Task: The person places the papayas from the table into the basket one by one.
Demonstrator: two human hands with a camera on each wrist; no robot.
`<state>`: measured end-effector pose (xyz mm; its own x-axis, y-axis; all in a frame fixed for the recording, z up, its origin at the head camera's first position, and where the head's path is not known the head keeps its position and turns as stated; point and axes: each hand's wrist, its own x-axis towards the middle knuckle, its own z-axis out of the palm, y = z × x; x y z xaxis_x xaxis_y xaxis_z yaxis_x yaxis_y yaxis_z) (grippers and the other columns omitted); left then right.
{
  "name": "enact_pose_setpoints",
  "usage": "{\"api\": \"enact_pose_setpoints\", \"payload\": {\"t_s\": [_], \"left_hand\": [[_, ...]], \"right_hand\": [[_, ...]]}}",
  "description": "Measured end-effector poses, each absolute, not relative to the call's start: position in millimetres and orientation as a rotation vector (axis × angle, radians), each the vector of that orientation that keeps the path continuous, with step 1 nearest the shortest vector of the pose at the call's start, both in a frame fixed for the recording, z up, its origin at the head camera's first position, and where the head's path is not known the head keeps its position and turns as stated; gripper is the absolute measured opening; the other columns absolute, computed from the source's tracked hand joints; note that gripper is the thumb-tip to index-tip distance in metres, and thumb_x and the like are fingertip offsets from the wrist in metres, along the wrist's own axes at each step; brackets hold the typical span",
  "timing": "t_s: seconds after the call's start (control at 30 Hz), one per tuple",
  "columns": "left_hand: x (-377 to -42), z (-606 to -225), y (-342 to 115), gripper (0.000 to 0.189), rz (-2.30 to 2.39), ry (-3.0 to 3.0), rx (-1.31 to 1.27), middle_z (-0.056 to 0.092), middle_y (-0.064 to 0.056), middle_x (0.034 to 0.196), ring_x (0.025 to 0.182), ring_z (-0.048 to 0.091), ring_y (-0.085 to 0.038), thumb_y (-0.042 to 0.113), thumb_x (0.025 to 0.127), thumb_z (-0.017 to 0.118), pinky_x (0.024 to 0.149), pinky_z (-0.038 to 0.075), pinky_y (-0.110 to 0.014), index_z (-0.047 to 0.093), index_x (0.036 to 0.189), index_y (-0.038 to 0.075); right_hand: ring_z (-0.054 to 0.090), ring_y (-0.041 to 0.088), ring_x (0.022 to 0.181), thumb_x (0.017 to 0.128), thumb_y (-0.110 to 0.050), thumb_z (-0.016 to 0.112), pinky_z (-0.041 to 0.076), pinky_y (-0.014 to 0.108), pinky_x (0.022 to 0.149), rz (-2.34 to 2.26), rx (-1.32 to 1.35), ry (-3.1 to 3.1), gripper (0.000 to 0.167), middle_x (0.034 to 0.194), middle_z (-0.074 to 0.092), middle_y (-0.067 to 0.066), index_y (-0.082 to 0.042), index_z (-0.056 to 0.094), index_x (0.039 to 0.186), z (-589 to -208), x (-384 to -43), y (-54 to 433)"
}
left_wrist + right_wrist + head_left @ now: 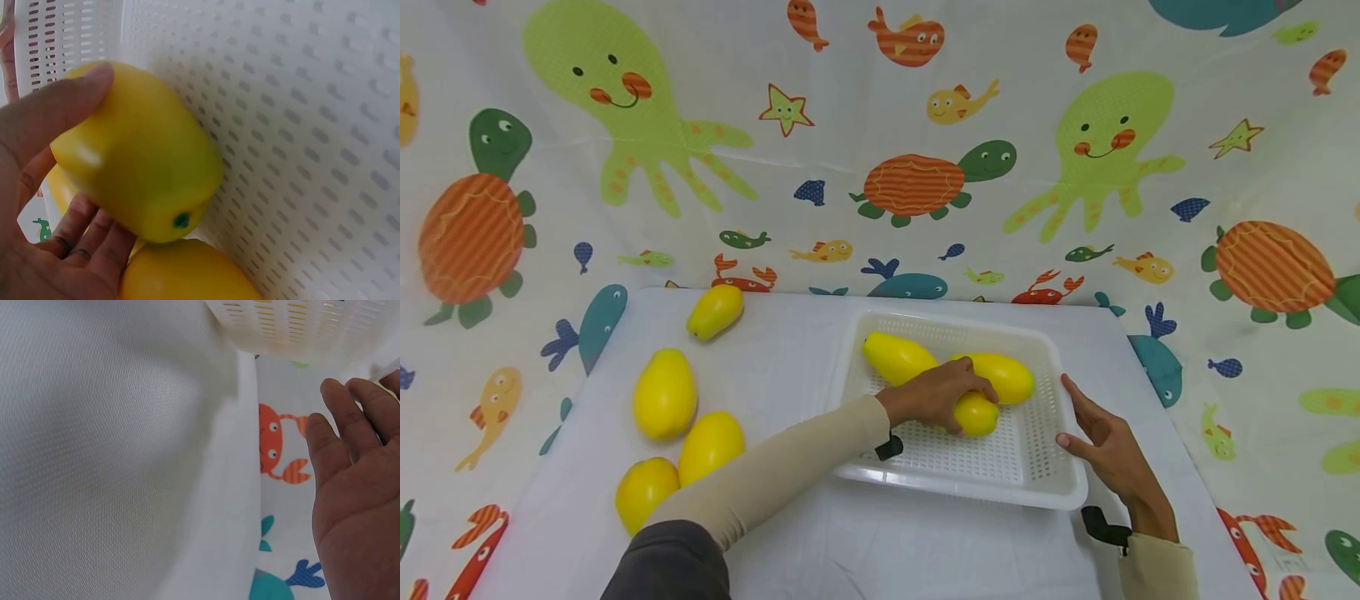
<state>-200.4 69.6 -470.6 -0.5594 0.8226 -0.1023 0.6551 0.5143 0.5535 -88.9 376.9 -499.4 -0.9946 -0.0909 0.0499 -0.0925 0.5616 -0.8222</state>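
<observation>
In the head view my left hand [936, 394] reaches into a white perforated plastic basket [880, 477] and grips a smooth yellow fruit [976, 415]. The left wrist view shows the thumb over this fruit [140, 156], fingers beneath it, and a green dot at its end. Two more yellow fruits lie in the basket, an elongated one [898, 357] at the left and another [1004, 379] behind the held one. My right hand [1108, 446] is at the basket's right side, thumb and fingertips right at the rim, fingers nearly straight in the right wrist view.
Several yellow fruits lie on the white-covered table left of the basket: one [716, 312] at the back, one [665, 394] in front of it, and two [711, 446] close together, partly behind the left sleeve. A cloth [917, 250] printed with sea animals hangs behind the table.
</observation>
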Motion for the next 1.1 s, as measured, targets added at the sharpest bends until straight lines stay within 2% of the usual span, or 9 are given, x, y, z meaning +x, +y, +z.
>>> {"api": "enact_pose_setpoints", "payload": {"t_s": [0.2, 0.37, 0.5, 0.6, 0.8, 1.1], "left_hand": [[-200.4, -471.5, 69.7, 0.066, 0.635, 2.423, 1.224, 0.052, 0.001, 0.13, 0.121, 0.05, -0.014, 0.024, 0.082, 0.094, 0.11, 0.046, -0.023, 0.065, 0.141, 0.028], [-199.3, -470.1, 68.2, 0.068, 0.636, 2.437, 1.236, 0.052, 0.001, 0.129, 0.119, 0.051, -0.014, 0.025, 0.081, 0.095, 0.109, 0.047, -0.022, 0.064, 0.142, 0.029], [-196.7, -461.8, 64.0, 0.07, 0.644, 2.444, 1.245, 0.052, 0.0, 0.128, 0.118, 0.051, -0.014, 0.028, 0.081, 0.095, 0.106, 0.049, -0.021, 0.063, 0.144, 0.029], [-193.8, -452.0, 59.3, 0.071, 0.658, 2.452, 1.239, 0.052, -0.001, 0.13, 0.118, 0.052, -0.014, 0.03, 0.082, 0.094, 0.104, 0.05, -0.021, 0.062, 0.145, 0.03], [-187.2, -430.4, 47.1, 0.072, 0.716, 2.45, 1.235, 0.054, -0.004, 0.135, 0.118, 0.052, -0.014, 0.031, 0.083, 0.093, 0.1, 0.052, -0.021, 0.061, 0.147, 0.032], [-171.0, -403.7, 23.6, 0.072, 0.778, 2.483, 1.259, 0.056, -0.001, 0.138, 0.123, 0.052, -0.015, 0.036, 0.084, 0.092, 0.104, 0.053, -0.026, 0.06, 0.149, 0.033]], "right_hand": [[0.031, -0.007, 0.153, 0.096, -0.011, 0.078, 0.036, 0.014, 0.114, 1.457, 0.152, -2.775, 0.089, 0.175, 0.029, -0.002, -0.024, 0.029, 0.168, -501.2, -88.7, 376.3], [0.032, -0.001, 0.155, 0.096, -0.012, 0.078, 0.038, 0.03, 0.115, 1.446, 0.142, -2.786, 0.089, 0.176, 0.028, 0.004, -0.023, 0.028, 0.169, -499.3, -87.9, 374.9], [0.033, 0.002, 0.156, 0.096, -0.013, 0.078, 0.039, 0.039, 0.114, 1.431, 0.13, -2.801, 0.089, 0.176, 0.027, 0.002, -0.025, 0.028, 0.169, -497.7, -87.1, 374.1], [0.033, 0.001, 0.156, 0.097, -0.014, 0.078, 0.04, 0.034, 0.114, 1.429, 0.134, -2.804, 0.089, 0.176, 0.027, -0.003, -0.029, 0.027, 0.168, -496.8, -87.4, 374.1], [0.032, -0.003, 0.154, 0.097, -0.013, 0.078, 0.041, 0.019, 0.109, 1.442, 0.165, -2.782, 0.09, 0.176, 0.027, -0.003, -0.032, 0.027, 0.168, -496.0, -88.6, 374.6], [0.031, -0.005, 0.154, 0.097, -0.014, 0.078, 0.039, 0.019, 0.11, 1.427, 0.15, -2.794, 0.089, 0.176, 0.027, -0.001, -0.03, 0.027, 0.168, -496.8, -88.0, 374.6]]}}
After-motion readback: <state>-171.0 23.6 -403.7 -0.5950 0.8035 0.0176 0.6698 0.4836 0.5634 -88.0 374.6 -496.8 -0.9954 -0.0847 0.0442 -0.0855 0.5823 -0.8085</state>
